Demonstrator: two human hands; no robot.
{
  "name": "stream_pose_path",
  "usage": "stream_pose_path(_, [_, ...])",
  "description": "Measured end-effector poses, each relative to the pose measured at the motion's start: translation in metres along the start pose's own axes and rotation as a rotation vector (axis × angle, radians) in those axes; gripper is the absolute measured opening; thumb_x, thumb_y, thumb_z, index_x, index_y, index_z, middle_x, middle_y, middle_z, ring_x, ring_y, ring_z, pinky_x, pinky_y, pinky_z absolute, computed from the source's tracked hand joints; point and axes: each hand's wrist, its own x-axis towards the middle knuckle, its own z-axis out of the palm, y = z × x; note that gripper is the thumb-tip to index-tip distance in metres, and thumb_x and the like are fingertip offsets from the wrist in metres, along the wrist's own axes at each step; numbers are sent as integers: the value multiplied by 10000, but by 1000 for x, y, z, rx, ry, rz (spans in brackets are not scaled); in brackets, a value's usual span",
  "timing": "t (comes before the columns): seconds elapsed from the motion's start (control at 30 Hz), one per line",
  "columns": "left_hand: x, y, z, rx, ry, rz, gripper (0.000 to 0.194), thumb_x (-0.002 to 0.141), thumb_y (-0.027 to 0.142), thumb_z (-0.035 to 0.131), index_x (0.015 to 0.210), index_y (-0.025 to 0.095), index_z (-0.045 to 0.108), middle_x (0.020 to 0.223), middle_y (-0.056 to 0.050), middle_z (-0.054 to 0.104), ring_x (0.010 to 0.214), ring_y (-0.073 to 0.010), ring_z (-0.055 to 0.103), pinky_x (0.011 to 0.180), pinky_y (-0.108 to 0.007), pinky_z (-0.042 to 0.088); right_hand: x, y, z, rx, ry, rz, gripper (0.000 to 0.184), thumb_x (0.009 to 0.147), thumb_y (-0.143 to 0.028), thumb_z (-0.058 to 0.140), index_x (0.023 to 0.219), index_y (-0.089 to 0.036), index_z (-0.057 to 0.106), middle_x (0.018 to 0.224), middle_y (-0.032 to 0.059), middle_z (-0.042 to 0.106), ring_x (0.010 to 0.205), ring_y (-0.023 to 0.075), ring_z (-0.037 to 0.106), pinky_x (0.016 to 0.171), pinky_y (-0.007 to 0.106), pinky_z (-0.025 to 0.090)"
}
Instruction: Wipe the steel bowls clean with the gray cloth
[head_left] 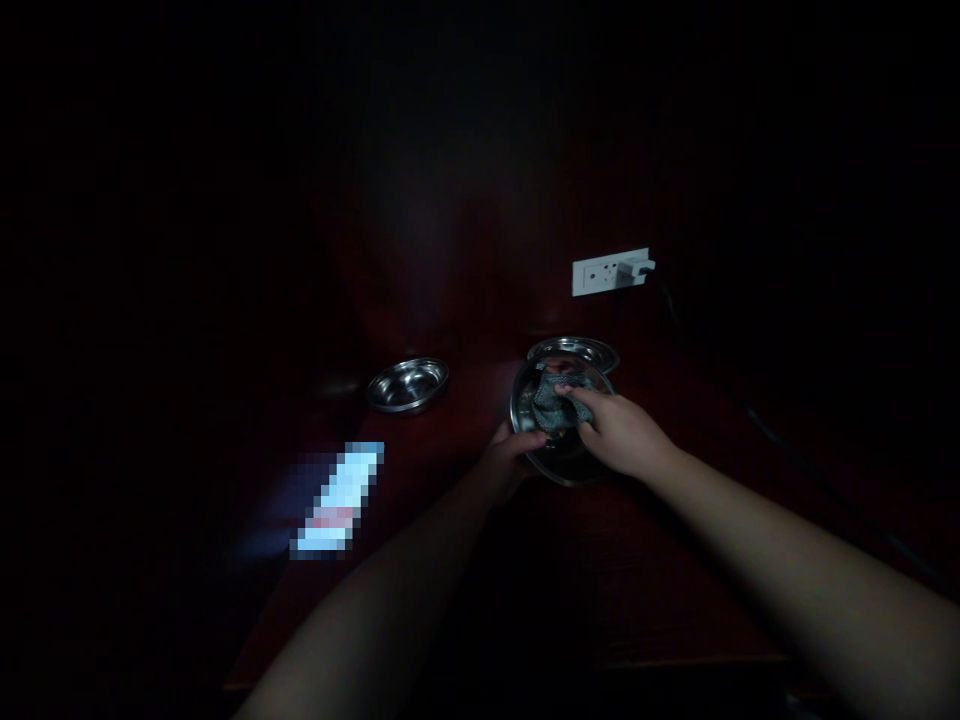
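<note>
A shiny metal bowl [525,405] is tilted up toward me over the dark red table. My left hand [514,455] grips its lower left rim, thumb over the inside and the other fingers hidden beneath. Inside the bowl, my right hand [615,425] presses a grey-green patterned cloth [555,410] against the metal, its fingers closed on the fabric. Right behind the held bowl lies a second metal bowl or dish [581,347], partly covered by it. A third shallow metal bowl [409,387] rests apart to the left.
A lit, pixelated rectangular screen [341,500] lies at the table's left edge. On the back wall is a white socket panel [609,272] with a plug in it; a cord [765,425] trails down the right. The table's front edge [697,660] shows near me. Deep shadow hides the surroundings.
</note>
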Motion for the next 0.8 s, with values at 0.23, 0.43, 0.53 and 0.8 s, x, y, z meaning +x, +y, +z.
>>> stream_pose_path(0.23, [0, 0, 1, -17, 20, 25, 573, 564, 213, 719, 1116, 187, 568, 1055, -90, 667, 991, -292, 606, 803, -453, 495, 2, -4, -11, -116, -92, 89, 304, 806, -224, 458, 1052, -169, 628, 892, 110, 714, 802, 245, 670, 704, 307, 480])
stream_pose_path(0.43, [1, -1, 3, -3, 4, 57, 616, 562, 182, 716, 1153, 210, 544, 1086, -75, 652, 986, -274, 604, 794, -425, 499, 3, -6, -13, -94, -131, 116, 209, 811, -266, 450, 852, -194, 642, 807, 88, 709, 746, 235, 659, 664, 306, 447])
stream_pose_path(0.53, [2, -2, 2, -6, -20, 67, 623, 556, 173, 718, 1152, 207, 541, 1058, -70, 657, 925, -249, 619, 760, -384, 501, 3, -6, -12, -60, -184, 103, 190, 802, -259, 456, 807, -200, 636, 792, 74, 701, 738, 219, 649, 662, 296, 440])
stream_pose_path(0.8, [2, -1, 5, 0, -10, 53, 589, 539, 177, 718, 1106, 191, 560, 992, -66, 668, 884, -248, 626, 734, -364, 492, 2, -2, -5, 108, -259, 0, 179, 806, -218, 450, 794, -188, 626, 818, 60, 697, 753, 192, 636, 672, 271, 442])
